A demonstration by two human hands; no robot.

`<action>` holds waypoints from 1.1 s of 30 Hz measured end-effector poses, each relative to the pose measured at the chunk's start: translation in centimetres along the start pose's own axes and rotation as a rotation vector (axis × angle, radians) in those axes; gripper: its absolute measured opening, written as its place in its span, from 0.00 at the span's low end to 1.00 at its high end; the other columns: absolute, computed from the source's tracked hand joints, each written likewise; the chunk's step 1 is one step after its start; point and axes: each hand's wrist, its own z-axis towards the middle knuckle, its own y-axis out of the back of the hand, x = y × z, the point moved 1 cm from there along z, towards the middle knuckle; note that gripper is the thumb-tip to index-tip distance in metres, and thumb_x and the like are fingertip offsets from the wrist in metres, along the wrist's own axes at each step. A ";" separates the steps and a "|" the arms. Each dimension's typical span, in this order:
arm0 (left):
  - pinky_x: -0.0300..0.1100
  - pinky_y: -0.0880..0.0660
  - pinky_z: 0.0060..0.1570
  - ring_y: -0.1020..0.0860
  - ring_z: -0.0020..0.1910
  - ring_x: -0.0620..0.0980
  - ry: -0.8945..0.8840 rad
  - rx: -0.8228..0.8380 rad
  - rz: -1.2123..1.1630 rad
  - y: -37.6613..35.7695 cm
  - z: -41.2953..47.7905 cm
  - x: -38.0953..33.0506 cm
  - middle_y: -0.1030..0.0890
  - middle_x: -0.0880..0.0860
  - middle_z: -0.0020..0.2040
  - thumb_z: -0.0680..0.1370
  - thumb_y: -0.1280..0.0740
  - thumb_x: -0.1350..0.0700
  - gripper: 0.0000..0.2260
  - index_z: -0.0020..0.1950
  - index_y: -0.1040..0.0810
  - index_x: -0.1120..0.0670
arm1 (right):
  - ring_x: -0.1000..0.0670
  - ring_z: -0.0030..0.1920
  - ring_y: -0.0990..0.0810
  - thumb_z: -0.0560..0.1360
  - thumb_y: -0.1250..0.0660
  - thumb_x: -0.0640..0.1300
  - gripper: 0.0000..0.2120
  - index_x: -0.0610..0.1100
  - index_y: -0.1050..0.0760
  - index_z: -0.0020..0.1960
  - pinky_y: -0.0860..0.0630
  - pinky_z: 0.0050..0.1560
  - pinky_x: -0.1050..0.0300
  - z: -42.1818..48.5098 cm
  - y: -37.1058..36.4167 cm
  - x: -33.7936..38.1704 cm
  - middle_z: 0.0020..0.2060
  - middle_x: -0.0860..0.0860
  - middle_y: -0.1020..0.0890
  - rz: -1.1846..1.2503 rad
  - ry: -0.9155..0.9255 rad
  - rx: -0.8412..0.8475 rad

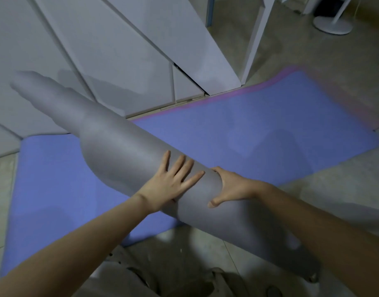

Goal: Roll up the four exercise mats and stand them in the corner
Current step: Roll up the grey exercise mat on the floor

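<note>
In the head view a grey rolled mat (124, 146) runs diagonally from the upper left of the frame to the lower right, its inner layers poking out unevenly at the upper-left end. The left hand (173, 181) lies flat on top of the roll at centre frame, fingers straight and spread. Just to its right, the right hand (231, 187) grips the roll, thumb hooked over the near side. Beneath it a blue mat (238, 125) lies unrolled on the tiled floor (313, 50), a pink edge (227, 95) along its upper side. White cabinets (120, 50) fill the upper left.
</note>
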 end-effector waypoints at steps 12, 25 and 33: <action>0.53 0.34 0.52 0.31 0.59 0.58 -0.022 0.233 -0.101 2.3 3.5 3.2 0.31 0.57 0.62 0.61 0.24 0.44 0.46 0.72 0.44 0.52 | 0.51 0.69 0.34 0.66 0.24 0.56 0.50 0.48 0.50 0.77 0.34 0.68 0.54 -0.6 0.9 0.8 0.73 0.50 0.38 0.039 0.044 -0.047; 0.54 0.35 0.57 0.31 0.62 0.56 -0.060 0.341 -0.186 2.3 4.3 3.6 0.34 0.56 0.65 0.64 0.25 0.41 0.46 0.74 0.46 0.51 | 0.45 0.72 0.39 0.61 0.25 0.62 0.58 0.44 0.55 0.77 0.38 0.69 0.47 0.0 -3.5 1.1 0.73 0.48 0.39 -0.411 0.058 -0.269; 0.66 0.28 0.53 0.30 0.64 0.63 0.058 -0.005 -0.070 -0.2 -0.6 0.4 0.27 0.64 0.65 0.51 0.19 0.42 0.53 0.70 0.37 0.56 | 0.47 0.62 0.27 0.59 0.22 0.56 0.48 0.49 0.43 0.71 0.30 0.58 0.57 -0.1 -2.3 0.2 0.64 0.50 0.27 -0.104 -0.038 -0.210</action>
